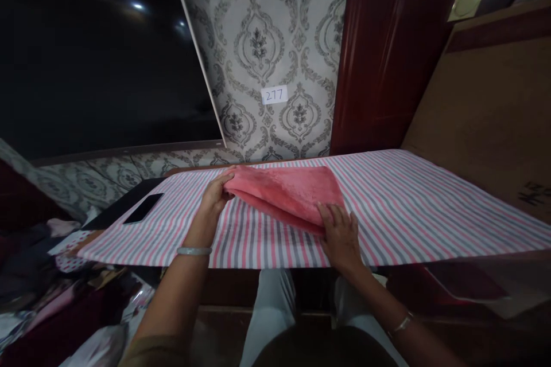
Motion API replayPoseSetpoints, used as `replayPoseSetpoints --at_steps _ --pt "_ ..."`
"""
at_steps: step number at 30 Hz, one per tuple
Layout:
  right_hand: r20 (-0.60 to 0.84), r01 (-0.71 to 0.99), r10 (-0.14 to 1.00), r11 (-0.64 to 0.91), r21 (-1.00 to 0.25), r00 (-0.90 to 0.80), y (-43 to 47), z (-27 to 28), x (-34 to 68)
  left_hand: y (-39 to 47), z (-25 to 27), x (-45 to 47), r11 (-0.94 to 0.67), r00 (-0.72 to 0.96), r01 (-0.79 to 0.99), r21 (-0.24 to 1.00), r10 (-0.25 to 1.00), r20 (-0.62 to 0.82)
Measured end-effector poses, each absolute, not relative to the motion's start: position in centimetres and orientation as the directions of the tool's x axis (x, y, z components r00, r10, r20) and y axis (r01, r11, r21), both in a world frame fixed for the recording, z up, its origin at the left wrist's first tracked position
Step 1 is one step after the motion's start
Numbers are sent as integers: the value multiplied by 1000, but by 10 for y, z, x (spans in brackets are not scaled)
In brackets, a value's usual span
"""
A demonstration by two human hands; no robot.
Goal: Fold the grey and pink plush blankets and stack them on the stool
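A folded pink plush towel [284, 183] lies on a striped cloth in front of me. My left hand [216, 192] pinches its left end, thumb above and fingers beneath, and that end is lifted a little off the cloth. At the near right corner, my right hand [342, 235] holds the towel, with its fingers over the top and the thumb by the front edge. Between the hands the towel's front edge sags, showing a gap between its layers. A bangle circles each of my forearms.
The white, pink and grey striped cloth [413, 206] covers the table. A dark phone [144, 209] rests at its left. Behind are a large black screen [99, 57] and a wall label [274, 94]. A cardboard box [486, 103] stands right; piled clothes [73, 298] lie lower left.
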State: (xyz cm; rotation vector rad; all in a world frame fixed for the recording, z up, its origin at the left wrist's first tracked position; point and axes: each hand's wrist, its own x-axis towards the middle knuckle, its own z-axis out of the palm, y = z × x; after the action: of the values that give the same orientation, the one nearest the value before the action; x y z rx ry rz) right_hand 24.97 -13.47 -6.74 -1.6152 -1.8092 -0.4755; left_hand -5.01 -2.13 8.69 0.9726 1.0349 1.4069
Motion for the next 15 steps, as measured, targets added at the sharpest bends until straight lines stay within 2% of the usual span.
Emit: replayPoseSetpoints --at_steps 5,9,13,15 --pt "725 949 680 290 -127 -111 -122 -62 274 -19 87 -54 -78 -62 -238 968 996 65" --pt "734 927 665 349 -139 -140 -112 -40 299 -30 82 -64 -179 49 -179 967 981 190" --pt "734 898 670 384 -215 -111 -100 -11 314 -45 75 -68 -335 259 33 942 913 316" --pt "733 885 675 388 -256 -85 -93 3 318 -48 69 -65 -442 286 169 881 877 385"
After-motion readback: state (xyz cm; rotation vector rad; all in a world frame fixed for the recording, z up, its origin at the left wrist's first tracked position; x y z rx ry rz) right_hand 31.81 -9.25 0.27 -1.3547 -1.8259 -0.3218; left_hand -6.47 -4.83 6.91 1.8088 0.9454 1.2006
